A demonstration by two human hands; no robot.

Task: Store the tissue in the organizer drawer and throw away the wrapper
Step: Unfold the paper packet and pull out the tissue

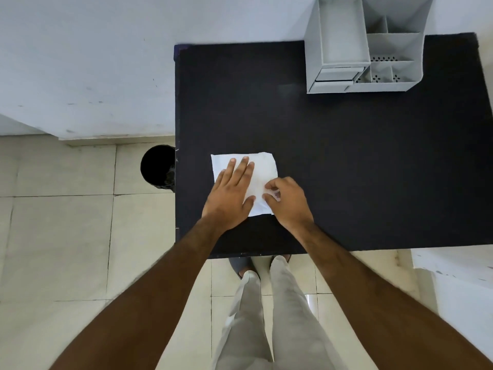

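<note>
We see a white tissue (262, 166) lying flat on the black desk (346, 169), near the desk's left edge and closer to its near edge than its far one. The left hand (230, 198) rests palm down on the tissue's left half, fingers spread and flat, pressing rather than gripping anything. The right hand (286, 201) sits at the tissue's near right corner, its thumb and forefinger curled close together on the paper there; we cannot tell for sure whether they pinch a fold of it or only touch it. A small, faintly marked patch shows between those fingertips, too unclear to identify.

At the desk's far right corner stands a grey organizer (365, 46) with open compartments on top and two small drawers (337, 77) at its front left, both appearing pushed in. On the tiled floor (58, 236), just beside the desk's left edge, we see a black bin (157, 166), partly hidden by the desk.
</note>
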